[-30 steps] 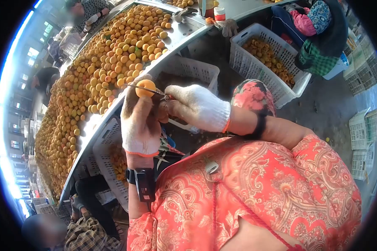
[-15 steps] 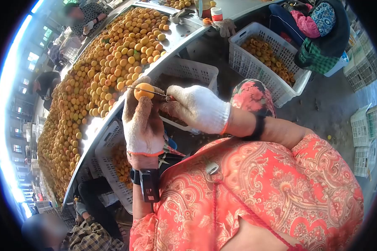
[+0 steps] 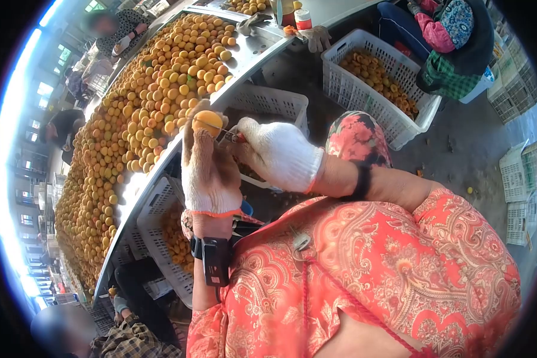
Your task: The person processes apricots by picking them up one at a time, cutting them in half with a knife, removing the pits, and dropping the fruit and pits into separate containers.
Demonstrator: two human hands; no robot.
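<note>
While the left hand (image 3: 207, 161) pinches an apricot (image 3: 207, 122) in its grip at eleven o'clock, the thin blade (image 3: 227, 131) pinched by the right hand (image 3: 285, 153) could skid off round skin into the glove (image 3: 211, 194).

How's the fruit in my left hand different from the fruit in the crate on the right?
The held fruit is smooth and round; the crate fruit is in opened, ragged pieces. The held fruit sits singly in your left hand; the crate fruit lies heaped. Both are orange-toned.
</note>
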